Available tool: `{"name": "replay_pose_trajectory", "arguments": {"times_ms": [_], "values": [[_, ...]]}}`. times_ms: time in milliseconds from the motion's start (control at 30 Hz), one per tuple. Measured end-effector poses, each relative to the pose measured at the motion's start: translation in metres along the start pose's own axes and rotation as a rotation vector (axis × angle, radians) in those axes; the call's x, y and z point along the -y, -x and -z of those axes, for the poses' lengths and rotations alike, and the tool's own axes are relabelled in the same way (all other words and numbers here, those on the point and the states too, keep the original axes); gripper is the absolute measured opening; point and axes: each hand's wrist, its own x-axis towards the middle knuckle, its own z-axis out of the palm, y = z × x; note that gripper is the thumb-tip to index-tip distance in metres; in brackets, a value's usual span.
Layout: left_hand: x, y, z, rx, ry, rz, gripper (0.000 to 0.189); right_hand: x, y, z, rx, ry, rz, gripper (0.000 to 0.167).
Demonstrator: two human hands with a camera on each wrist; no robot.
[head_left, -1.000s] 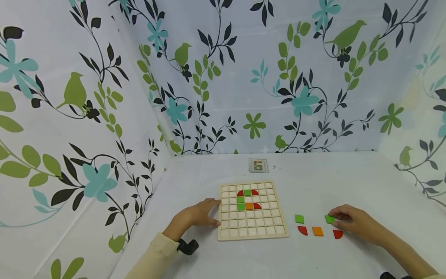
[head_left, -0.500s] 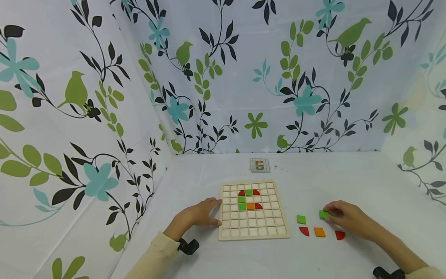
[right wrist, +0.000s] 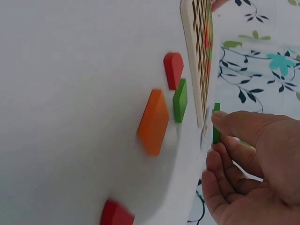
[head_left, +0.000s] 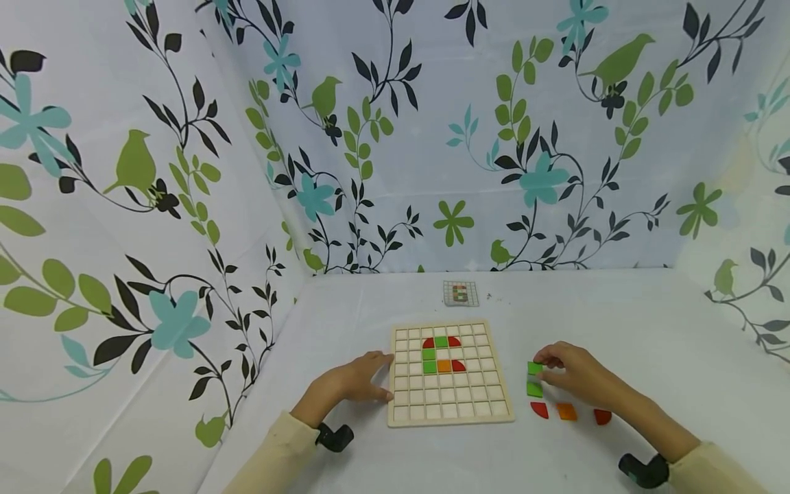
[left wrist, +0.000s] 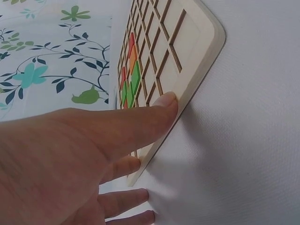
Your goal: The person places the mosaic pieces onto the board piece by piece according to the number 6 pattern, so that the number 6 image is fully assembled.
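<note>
A wooden grid board point(head_left: 450, 422) lies on the table, with several red, green and orange tiles set in its upper middle cells. At its left edge rests my left hand point(head_left: 354, 379), the thumb point(left wrist: 165, 107) on the rim and the fingers spread along the side. My right hand point(head_left: 577, 374) is to the right of the board and pinches a green square tile point(right wrist: 216, 123) between thumb and fingers, held up off the table. Just below it in the head view lies another green square tile point(head_left: 534, 390).
Near the right hand lie a red quarter-round tile point(head_left: 540, 410), an orange square tile point(head_left: 566, 412) and a second red quarter-round tile point(head_left: 602, 416). Behind the board is a small pattern card point(head_left: 460, 293) with a grid. A printed curtain point(head_left: 395, 137) hangs beyond the table.
My right hand has lifted the green square tile and carried it left, over beside the other green tile. My left hand has stayed at the board's edge.
</note>
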Motion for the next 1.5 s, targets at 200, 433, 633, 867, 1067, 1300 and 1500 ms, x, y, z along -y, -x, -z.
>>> {"name": "replay_pose_trajectory", "arguments": {"times_ms": [200,433,633,867,1067,1300,1500], "values": [[-0.001,0.001,0.0,0.001,-0.006,0.007,0.083,0.022,-0.012,-0.012,0.05,-0.015,0.017,0.024],[-0.002,0.002,0.0,-0.003,-0.008,0.011,0.083,0.043,-0.031,-0.033,0.097,-0.019,0.084,0.021],[-0.001,0.001,-0.001,-0.004,-0.004,0.003,0.083,0.058,-0.046,-0.05,0.133,0.011,0.1,0.021],[0.0,0.0,-0.001,-0.002,-0.006,0.011,0.083,0.077,-0.054,-0.059,0.175,0.084,0.114,0.02],[0.001,0.0,-0.001,-0.002,-0.004,0.0,0.083,0.088,-0.061,-0.065,0.196,0.153,0.091,0.019],[0.0,0.001,-0.001,0.002,-0.007,0.0,0.083,0.094,-0.067,-0.068,0.227,0.216,0.085,0.02],[-0.001,0.0,0.0,0.004,-0.005,0.006,0.082,0.098,-0.069,-0.067,0.23,0.234,0.091,0.02]]}}
